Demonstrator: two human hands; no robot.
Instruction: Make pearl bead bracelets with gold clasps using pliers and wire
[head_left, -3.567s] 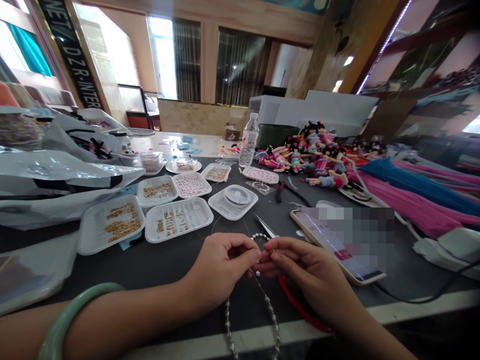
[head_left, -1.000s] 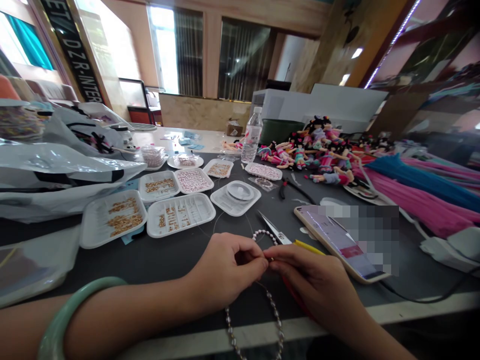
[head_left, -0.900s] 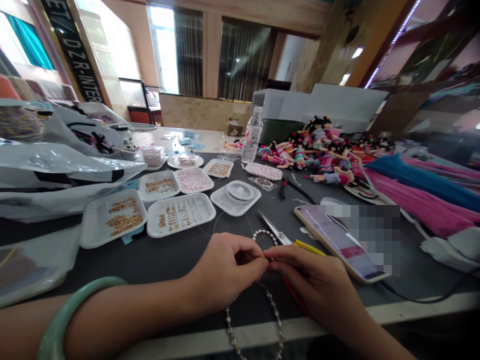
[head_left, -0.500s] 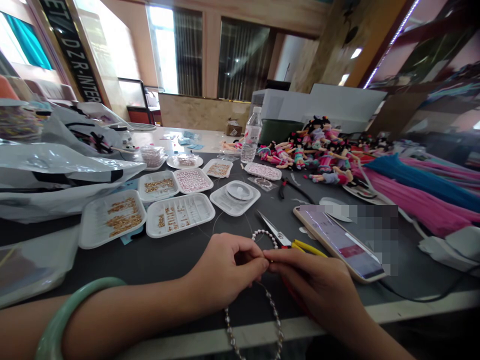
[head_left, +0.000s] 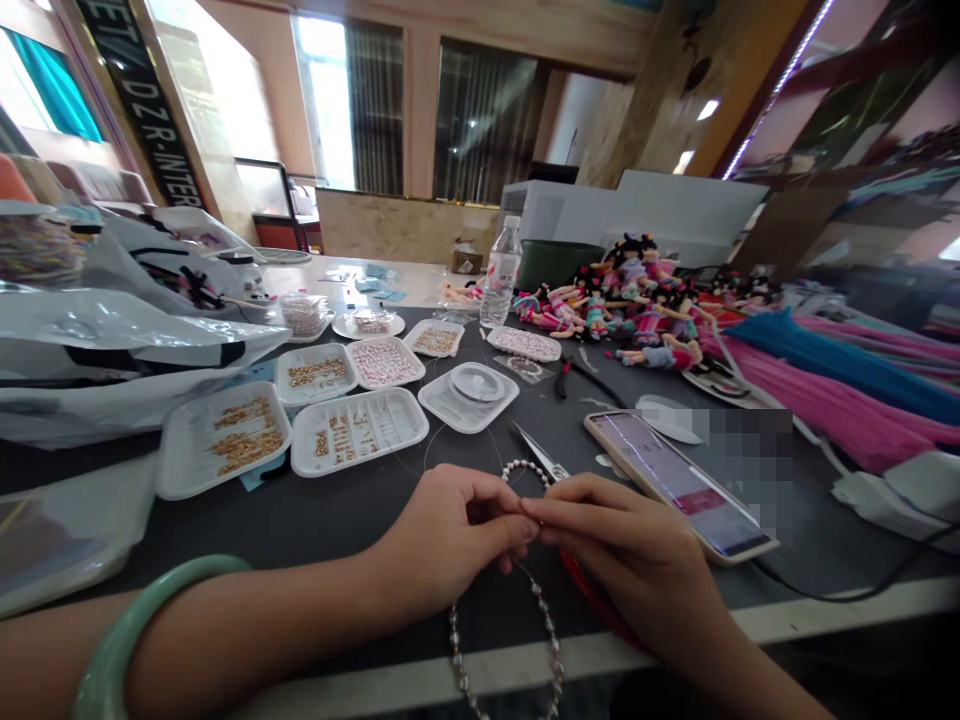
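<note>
A beaded strand [head_left: 556,640] hangs in a loop below my hands over the table's front edge, and a curve of pearly beads [head_left: 517,466] shows just above them. My left hand [head_left: 457,535], green bangle [head_left: 120,620] on its forearm, pinches the strand between thumb and forefinger. Fingertips touching it, my right hand [head_left: 622,545] is closed on the same spot. What lies between the fingertips is too small to make out. Scissors [head_left: 541,453] lie beyond, their handles partly under my right hand.
White trays of gold findings [head_left: 360,432] and pink beads [head_left: 386,361] stand at the left. A spool [head_left: 477,382] sits on another tray. A phone [head_left: 682,485], pliers [head_left: 564,380], a bottle [head_left: 501,275] and dolls [head_left: 649,300] are at the right and back.
My right hand has shifted slightly, its fingers raised and now covering the yellow part of the scissors' handles. My left hand has barely moved.
</note>
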